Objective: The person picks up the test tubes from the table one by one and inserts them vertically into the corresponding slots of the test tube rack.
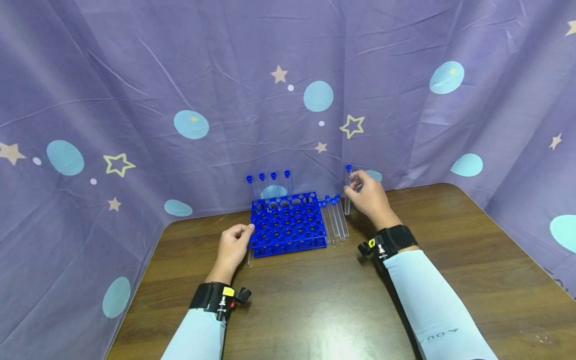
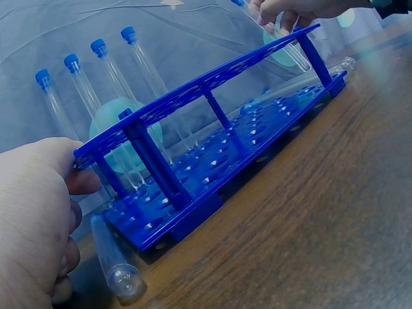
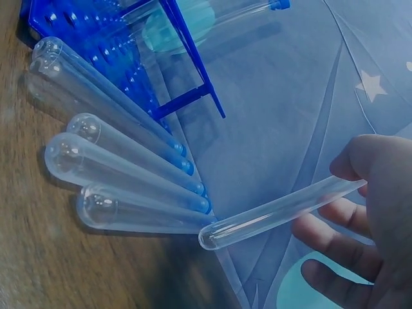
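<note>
A blue test tube rack (image 1: pixel 288 227) stands on the table, with several blue-capped test tubes (image 2: pixel 84 84) upright in its back row. My left hand (image 1: pixel 231 249) grips the rack's left end, thumb on the upper plate and a finger beneath it. Beside that hand, one clear tube (image 2: pixel 116 261) lies on the table, partly hidden. Right of the rack, my right hand (image 1: pixel 370 199) pinches a blue-capped test tube (image 3: pixel 277 214) between thumb and fingers, its rounded end pointing down. Several more capped tubes (image 1: pixel 337 222) lie side by side between the rack and my right hand.
The wooden table (image 1: pixel 288 305) extends in front of the rack and to both sides. A purple curtain (image 1: pixel 252 125) with stars and blue spots hangs close behind the rack and the table's back edge.
</note>
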`<action>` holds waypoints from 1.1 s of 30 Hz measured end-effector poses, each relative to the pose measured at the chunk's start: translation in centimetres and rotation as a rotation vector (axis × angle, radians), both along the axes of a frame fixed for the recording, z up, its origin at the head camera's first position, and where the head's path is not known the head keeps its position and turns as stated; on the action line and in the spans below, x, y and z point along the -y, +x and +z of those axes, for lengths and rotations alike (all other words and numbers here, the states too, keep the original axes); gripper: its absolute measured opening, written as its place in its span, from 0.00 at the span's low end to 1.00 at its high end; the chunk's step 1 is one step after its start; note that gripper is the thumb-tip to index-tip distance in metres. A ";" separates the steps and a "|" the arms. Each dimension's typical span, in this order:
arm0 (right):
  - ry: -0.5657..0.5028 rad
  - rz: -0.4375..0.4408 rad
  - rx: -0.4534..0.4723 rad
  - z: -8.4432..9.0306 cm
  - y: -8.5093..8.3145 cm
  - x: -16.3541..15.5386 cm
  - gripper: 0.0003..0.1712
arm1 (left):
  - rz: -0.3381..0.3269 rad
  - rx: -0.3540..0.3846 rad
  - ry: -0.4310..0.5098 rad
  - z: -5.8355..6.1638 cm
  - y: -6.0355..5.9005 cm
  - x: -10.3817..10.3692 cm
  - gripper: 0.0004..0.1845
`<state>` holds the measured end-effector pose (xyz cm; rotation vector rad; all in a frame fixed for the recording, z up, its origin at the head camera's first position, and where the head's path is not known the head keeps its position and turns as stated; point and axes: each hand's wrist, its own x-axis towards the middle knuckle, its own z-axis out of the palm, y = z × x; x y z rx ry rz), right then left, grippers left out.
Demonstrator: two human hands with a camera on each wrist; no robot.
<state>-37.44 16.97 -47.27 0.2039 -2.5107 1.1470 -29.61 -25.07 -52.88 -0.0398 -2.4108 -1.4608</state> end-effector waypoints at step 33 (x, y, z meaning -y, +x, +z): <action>-0.078 0.025 -0.139 2.2 1.0 1.2 0.20 | 0.012 0.002 0.003 0.1 0.2 -0.1 0.16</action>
